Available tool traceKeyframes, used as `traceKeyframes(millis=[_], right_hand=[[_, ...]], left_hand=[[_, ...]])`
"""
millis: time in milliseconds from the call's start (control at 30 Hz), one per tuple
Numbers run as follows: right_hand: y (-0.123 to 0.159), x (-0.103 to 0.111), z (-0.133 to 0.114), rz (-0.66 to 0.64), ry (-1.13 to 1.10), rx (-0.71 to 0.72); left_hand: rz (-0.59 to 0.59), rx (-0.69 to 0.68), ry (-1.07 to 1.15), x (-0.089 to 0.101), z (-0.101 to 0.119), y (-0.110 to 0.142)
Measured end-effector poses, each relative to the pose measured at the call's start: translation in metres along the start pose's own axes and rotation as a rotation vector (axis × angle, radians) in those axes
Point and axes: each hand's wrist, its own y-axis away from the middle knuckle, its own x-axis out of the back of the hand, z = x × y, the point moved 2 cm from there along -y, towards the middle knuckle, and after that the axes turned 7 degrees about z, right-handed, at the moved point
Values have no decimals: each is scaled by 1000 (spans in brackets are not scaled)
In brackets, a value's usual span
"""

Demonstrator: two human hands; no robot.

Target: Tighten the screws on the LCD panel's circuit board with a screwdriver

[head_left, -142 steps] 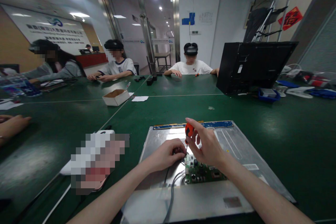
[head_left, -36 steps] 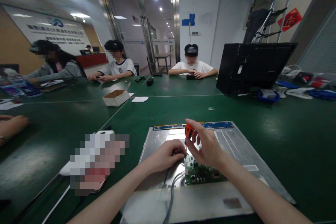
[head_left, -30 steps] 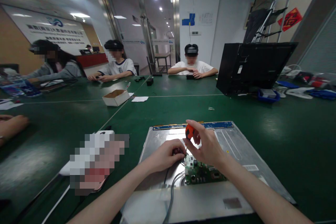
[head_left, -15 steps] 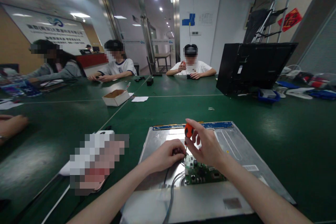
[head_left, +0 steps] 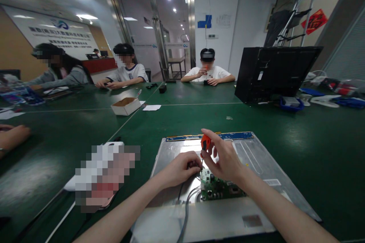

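Note:
My right hand (head_left: 224, 155) grips a screwdriver (head_left: 205, 142) by its orange-and-black handle, the thin shaft pointing down. Its tip is near the upper left corner of a green circuit board (head_left: 218, 186). Beside the tip, my left hand (head_left: 185, 167) is closed with thumb and fingers pinched together; what they hold is hidden. The board lies on the silver metal back of a display panel (head_left: 162, 218), which has a blue strip (head_left: 238, 135) along its far edge. A grey cable (head_left: 186, 212) runs from the board toward me.
On the green table (head_left: 299, 140), a white phone-like item and a pink one (head_left: 102, 190), both blurred, lie left with cables. Farther off are an open small box (head_left: 125, 106) and a black monitor (head_left: 276, 74). Several people sit around; another person's hand (head_left: 14, 136) is at left.
The screwdriver handle has turned slightly in my right hand, showing its black part differently. My left hand stays in place. Across the table, a person's raised hand has shifted a little.

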Motion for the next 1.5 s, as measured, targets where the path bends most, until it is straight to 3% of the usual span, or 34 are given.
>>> traceKeyframes(millis=[367,833,1100,1500], right_hand=[[-3,0,-1,44,62,40],[-3,3,-3,-16,-5,3],[-2,-1,0,32,14,42],[-2,1,-2,-26,-37,23]], left_hand=[[-3,5,19,0,-2,1],[-21,14,5,0,2,0],[-15,22,-5,0,-1,0],[-11,11,-3,-1,-1,0]])
